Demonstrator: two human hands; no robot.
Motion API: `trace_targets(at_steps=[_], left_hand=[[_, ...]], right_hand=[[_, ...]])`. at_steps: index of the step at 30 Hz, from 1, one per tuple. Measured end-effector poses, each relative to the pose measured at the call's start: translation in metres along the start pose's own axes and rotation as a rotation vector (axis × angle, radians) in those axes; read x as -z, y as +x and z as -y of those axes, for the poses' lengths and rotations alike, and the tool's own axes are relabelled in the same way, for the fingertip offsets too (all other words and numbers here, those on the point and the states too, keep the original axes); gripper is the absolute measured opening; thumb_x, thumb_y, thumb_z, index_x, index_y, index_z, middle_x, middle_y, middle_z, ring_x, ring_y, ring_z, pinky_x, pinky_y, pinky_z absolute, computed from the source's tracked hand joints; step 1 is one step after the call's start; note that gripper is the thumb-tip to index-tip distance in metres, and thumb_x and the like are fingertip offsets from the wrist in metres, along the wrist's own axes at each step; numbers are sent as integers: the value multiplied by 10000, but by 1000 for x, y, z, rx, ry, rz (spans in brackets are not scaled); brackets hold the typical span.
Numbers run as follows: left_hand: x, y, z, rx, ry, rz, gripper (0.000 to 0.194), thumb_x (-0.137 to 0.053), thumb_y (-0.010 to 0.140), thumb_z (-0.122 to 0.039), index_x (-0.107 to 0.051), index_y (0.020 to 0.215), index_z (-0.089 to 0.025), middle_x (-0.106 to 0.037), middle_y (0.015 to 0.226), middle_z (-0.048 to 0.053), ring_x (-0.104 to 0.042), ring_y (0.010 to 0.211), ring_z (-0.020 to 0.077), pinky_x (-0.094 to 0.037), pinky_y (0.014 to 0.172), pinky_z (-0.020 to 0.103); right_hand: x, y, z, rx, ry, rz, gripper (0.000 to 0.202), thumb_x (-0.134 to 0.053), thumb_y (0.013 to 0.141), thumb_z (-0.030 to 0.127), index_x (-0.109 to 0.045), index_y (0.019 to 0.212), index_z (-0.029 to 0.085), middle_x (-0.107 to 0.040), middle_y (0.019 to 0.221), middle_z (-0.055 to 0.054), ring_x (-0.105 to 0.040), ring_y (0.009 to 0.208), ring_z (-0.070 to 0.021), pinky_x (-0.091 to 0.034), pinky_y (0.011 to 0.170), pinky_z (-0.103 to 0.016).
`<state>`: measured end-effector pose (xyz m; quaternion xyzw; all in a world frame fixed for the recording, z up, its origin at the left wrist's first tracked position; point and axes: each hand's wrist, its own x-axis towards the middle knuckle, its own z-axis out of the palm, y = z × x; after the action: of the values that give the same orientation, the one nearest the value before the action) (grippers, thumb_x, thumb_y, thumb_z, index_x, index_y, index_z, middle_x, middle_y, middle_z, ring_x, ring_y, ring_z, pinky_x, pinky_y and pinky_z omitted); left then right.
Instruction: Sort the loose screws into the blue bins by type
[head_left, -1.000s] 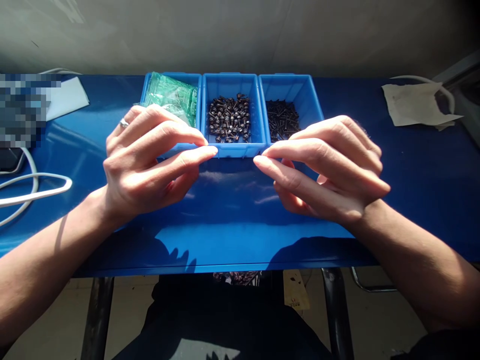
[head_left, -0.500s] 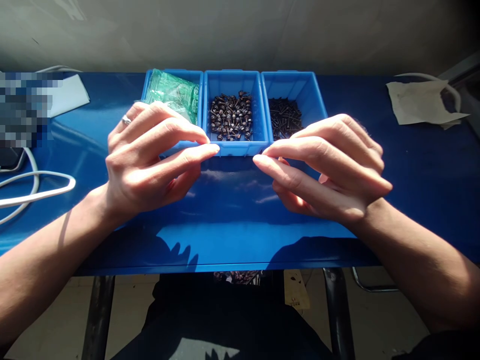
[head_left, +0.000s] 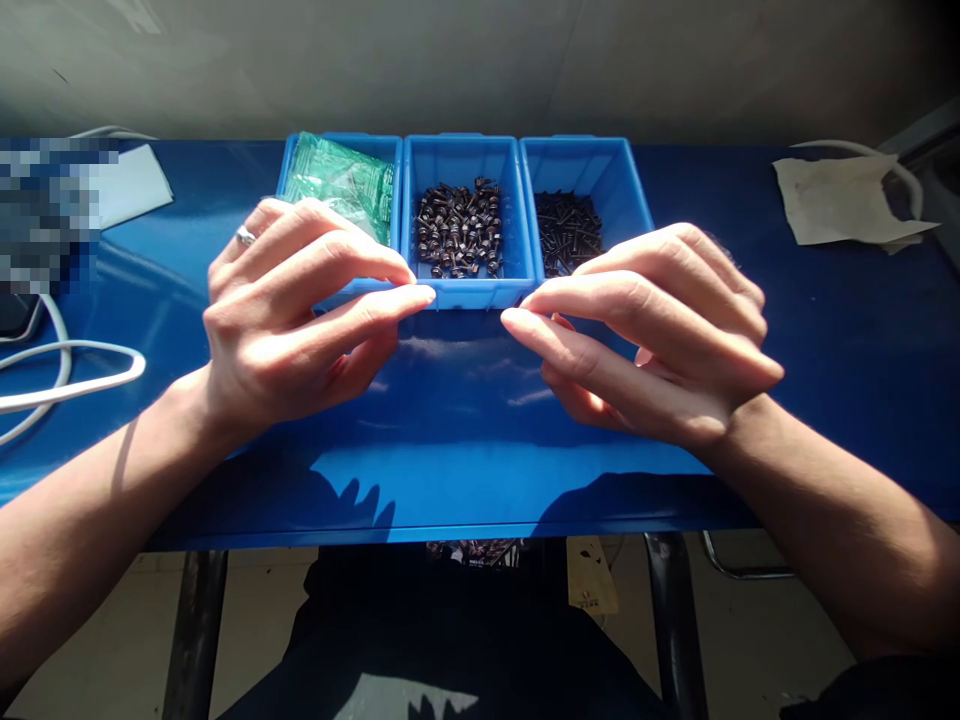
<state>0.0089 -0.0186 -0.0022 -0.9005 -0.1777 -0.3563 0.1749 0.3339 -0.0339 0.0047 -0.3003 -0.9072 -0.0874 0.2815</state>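
Over blue table (head_left: 465,490), L hand (head_left: 300,320) & R hand (head_left: 660,330) each w/ thumb & index tips v. close, can't tell if touching; just beyond, L bin (head_left: 397,160) w/ green pkts (head_left: 341,175), mid bin (head_left: 480,292) w/ bolts (head_left: 459,228), R bin (head_left: 619,190) w/ dk screws (head_left: 568,228).

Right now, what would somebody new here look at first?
Probably the sunlit bare left hand and bare right hand, near the front of three open blue plastic bins. Then the shiny green plastic packaging in the leftmost bin, and the hex-headed dark metal screws in the middle one.
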Motion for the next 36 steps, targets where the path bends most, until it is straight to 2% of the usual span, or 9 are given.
trace_targets(at_steps=[4, 7, 10, 14, 17, 21, 26, 31, 36], left_hand=[[0, 0, 0, -7, 2, 9, 349, -825, 966, -61, -810, 1297, -171, -820, 1188, 82, -718, 1038, 262, -612, 890, 474], [-2, 1, 2, -11, 6, 27, 356, -843, 968, -96, -802, 1319, -145, -817, 1203, 109, -727, 1016, 276, -628, 871, 471], [-3, 2, 2, 17, 7, 49, 337, -823, 1001, -122, -787, 1336, -136, -806, 1222, 128, -751, 1031, 286, -641, 890, 472], [-5, 3, 1, 30, 12, 46, 324, -841, 1006, -122, -781, 1324, -139, -803, 1209, 120, -749, 1029, 261, -629, 908, 436], [-5, 3, 1, 38, 18, 53, 307, -847, 1011, -120, -775, 1308, -146, -797, 1198, 109, -727, 1014, 234, -625, 907, 404], [-4, 1, -1, 80, 15, 78, 289, -793, 1047, -101, -769, 1323, -181, -781, 1217, 91, -710, 1046, 222, -641, 942, 402], [-4, -1, -2, 160, -43, 100, 328, -704, 1083, -63, -771, 1354, -236, -777, 1238, 76, -733, 1103, 223, -652, 963, 388], [-6, -2, 1, 179, -68, 84, 336, -673, 1121, -124, -756, 1373, -329, -804, 1234, 45, -774, 1094, 228, -683, 939, 410], [-4, 2, 0, 81, 24, -17, 379, -811, 1056, -156, -721, 1420, -210, -791, 1218, 88, -764, 1050, 225, -683, 905, 398]], right_hand=[[-5, 0, 2, 130, -154, -193, 118, -714, 1103, 318, -820, 1152, 334, -860, 1050, 10, -763, 857, -200, -603, 732, -432], [-8, 1, 1, 198, -254, -305, 234, -715, 1025, 153, -773, 1225, 260, -852, 1116, -55, -751, 900, -241, -573, 730, -445], [-10, 2, 0, 161, -277, -272, 268, -720, 988, 105, -760, 1236, 198, -842, 1123, -102, -735, 907, -262, -570, 744, -460], [-12, 2, 2, 136, -275, -283, 263, -681, 1010, 112, -746, 1228, 244, -832, 1087, -55, -723, 882, -230, -567, 718, -410], [-15, 1, 4, 103, -265, -254, 268, -693, 1000, 99, -756, 1230, 221, -820, 1122, -81, -734, 912, -251, -592, 742, -425], [-18, -1, 1, -6, -233, -152, 287, -681, 1008, 62, -772, 1245, 197, -781, 1229, -140, -753, 1022, -296, -650, 822, -470], [-19, 0, -2, 9, -70, -118, 194, -668, 1082, 115, -732, 1242, 205, -738, 1288, -142, -721, 1000, -234, -703, 860, -460], [-20, 0, -1, 2, 0, -117, 212, -712, 1067, 107, -720, 1251, 211, -747, 1290, -178, -727, 1022, -257, -713, 843, -470], [-18, 1, 3, 4, -73, -225, 292, -706, 1031, 101, -736, 1250, 291, -788, 1220, -95, -749, 969, -254, -691, 850, -499]])
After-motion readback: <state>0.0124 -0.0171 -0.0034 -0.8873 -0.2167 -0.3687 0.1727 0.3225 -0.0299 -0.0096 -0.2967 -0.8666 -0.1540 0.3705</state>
